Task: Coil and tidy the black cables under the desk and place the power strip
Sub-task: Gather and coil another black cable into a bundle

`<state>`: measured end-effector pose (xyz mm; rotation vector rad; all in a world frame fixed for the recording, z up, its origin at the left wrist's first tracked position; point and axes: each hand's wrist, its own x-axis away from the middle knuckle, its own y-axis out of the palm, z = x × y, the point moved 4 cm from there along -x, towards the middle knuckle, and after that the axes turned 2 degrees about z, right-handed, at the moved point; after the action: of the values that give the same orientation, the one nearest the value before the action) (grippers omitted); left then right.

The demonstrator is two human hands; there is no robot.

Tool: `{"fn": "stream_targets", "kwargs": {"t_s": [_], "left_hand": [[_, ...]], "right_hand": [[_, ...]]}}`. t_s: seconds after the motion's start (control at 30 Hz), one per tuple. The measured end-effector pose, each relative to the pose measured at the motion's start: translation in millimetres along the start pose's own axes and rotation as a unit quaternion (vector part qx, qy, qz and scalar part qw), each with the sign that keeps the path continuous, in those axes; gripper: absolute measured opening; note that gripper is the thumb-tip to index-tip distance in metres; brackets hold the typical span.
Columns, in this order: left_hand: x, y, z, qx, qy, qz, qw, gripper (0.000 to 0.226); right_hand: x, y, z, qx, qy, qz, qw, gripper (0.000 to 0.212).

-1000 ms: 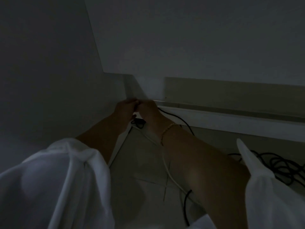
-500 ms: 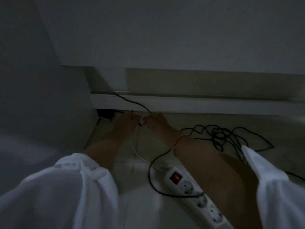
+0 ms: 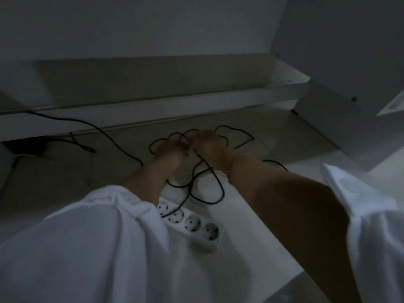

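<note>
Left hand (image 3: pixel 169 150), right hand (image 3: pixel 208 143): fingers (image 3: pixel 182 146) are curling round tangled black cable (image 3: pixel 223 191) loops, gripping them. White power strip (image 3: pixel 196 224) is lying on floor (image 3: pixel 244 248) below fingers, cable crossing it.

Pale tiled floor (image 3: pixel 284 136), long white skirting board (image 3: pixel 175 108) running across the back, thin bracelet (image 3: pixel 235 159) on a wrist
</note>
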<state>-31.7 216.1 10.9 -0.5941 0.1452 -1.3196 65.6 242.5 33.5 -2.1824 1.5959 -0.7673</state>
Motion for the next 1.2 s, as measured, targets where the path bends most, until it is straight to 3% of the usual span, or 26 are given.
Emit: {"fn": "stream_targets", "kwargs": {"t_s": [0.1, 0.17, 0.37, 0.57, 0.67, 0.73, 0.9, 1.2], "left_hand": [[2, 36, 6, -0.022, 0.01, -0.034, 0.999, 0.029], [2, 61, 7, -0.026, 0.023, -0.034, 0.999, 0.019], [5, 104, 2, -0.049, 0.008, -0.015, 0.999, 0.022], [3, 140, -2, -0.081, 0.052, -0.052, 0.994, 0.02], [-3, 151, -4, -0.128, 0.088, -0.035, 0.987, 0.024], [-4, 158, -7, -0.192, 0.133, -0.04, 0.972, 0.031], [11, 173, -4, -0.398, 0.254, -0.083, 0.878, 0.037], [8, 181, -5, -0.441, 0.187, -0.179, 0.859, 0.031]], "right_hand": [[10, -24, 32, -0.005, 0.019, 0.015, 1.0, 0.034], [15, -38, 52, 0.005, 0.035, 0.021, 0.999, 0.034], [24, -69, 108, 0.055, 0.08, 0.032, 0.995, 0.035], [22, -94, 135, 0.093, 0.094, 0.021, 0.991, 0.035], [18, -95, 144, 0.14, 0.094, 0.004, 0.986, 0.034], [15, -94, 148, 0.174, 0.096, -0.015, 0.98, 0.035], [17, -87, 164, 0.291, 0.096, -0.046, 0.951, 0.025], [27, -70, 167, 0.427, 0.101, -0.047, 0.897, 0.033]]}}
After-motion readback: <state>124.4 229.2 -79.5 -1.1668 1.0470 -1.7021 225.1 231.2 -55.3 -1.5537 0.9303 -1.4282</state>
